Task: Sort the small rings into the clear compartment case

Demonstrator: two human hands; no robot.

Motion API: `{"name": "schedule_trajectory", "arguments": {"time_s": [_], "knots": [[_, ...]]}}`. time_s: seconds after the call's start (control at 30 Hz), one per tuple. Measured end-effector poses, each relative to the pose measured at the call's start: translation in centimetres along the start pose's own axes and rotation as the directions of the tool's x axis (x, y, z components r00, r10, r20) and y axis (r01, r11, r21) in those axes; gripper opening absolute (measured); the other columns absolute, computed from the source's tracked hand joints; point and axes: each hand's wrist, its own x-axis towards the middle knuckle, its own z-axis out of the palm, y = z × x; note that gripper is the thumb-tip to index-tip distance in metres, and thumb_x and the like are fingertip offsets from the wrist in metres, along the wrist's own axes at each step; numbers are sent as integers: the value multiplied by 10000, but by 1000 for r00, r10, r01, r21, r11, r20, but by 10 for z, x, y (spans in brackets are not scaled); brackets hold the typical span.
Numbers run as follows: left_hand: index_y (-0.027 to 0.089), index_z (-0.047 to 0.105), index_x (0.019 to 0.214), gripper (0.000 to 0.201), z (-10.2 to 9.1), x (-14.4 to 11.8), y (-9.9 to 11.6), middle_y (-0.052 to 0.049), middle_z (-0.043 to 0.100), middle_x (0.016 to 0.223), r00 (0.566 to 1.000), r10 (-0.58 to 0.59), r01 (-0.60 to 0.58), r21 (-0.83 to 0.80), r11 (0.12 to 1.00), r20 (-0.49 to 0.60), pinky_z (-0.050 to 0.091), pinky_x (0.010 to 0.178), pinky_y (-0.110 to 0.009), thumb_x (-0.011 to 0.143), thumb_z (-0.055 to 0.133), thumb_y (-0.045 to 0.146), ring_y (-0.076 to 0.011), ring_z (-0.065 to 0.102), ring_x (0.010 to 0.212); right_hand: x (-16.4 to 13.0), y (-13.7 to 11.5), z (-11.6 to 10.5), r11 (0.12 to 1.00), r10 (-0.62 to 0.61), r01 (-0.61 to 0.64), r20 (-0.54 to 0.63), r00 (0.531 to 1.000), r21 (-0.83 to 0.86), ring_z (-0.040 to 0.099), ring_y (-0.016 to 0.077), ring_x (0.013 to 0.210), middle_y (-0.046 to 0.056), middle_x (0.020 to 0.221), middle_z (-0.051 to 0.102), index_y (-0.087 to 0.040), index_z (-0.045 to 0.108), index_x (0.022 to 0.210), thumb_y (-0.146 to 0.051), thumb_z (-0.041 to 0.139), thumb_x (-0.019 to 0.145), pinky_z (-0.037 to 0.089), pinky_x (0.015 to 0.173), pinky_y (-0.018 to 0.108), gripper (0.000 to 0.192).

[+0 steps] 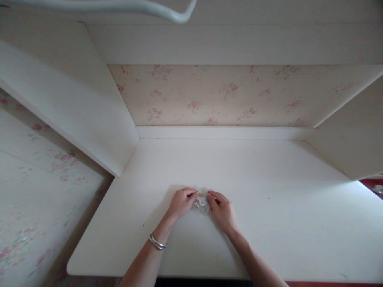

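A small clear plastic bag (201,204) with white pieces inside lies between my two hands, just above or on the white desk (269,223). My left hand (183,201), with silver bangles (157,242) on its wrist, pinches the bag's upper left edge between thumb and fingers. Opposite it, my right hand (223,209) pinches the upper right edge the same way. What exactly the white pieces are is too small to make out.
White side panels (98,103) flank the desk, the right panel (353,131) standing further off. A low white ledge (227,132) runs along the back below floral wallpaper (209,95). Overhead at the upper left stretches a white curved bar (143,7).
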Motion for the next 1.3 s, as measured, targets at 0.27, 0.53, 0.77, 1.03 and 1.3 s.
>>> {"name": "schedule_trajectory", "arguments": {"time_s": [0.27,0.53,0.77,1.03,1.3], "knots": [[225,704,1021,324,7,0,2,-15,709,1024,997,-60,62,52,997,-41,483,860,-264,867,466,384,-174,643,955,4,-7,6,999,5,-3,34,999,-53,627,170,795,38,1018,676,-236,705,969,-475,464,879,483,724,280,350],[234,674,1100,320,7,0,0,-21,696,1069,999,-18,20,72,997,-31,483,880,-270,872,478,344,-175,640,975,6,-7,5,997,-43,46,51,998,-62,623,186,881,46,1006,677,-234,707,943,-442,436,901,472,795,295,345],[222,681,1078,300,4,-2,0,-37,692,1068,999,35,-34,27,999,-17,472,930,-304,881,490,343,-180,627,999,9,-9,2,996,-70,74,68,995,-51,626,185,860,61,1005,666,-211,699,963,-436,446,898,497,792,310,345],[285,542,1268,458,-20,-19,-3,-43,460,1393,982,116,-106,-76,992,151,529,854,-298,816,613,316,-214,437,1262,-18,-1,-23,997,-82,83,201,976,5,611,110,692,80,1337,479,-244,535,1269,-414,606,807,557,671,275,498],[306,456,1339,585,-18,-17,-6,-26,447,1407,973,115,-122,21,992,202,375,1065,-384,790,652,283,-219,419,1281,-13,4,-28,997,-74,69,305,949,27,607,102,677,64,1398,432,-277,530,1288,-317,629,783,556,691,283,515]]}}
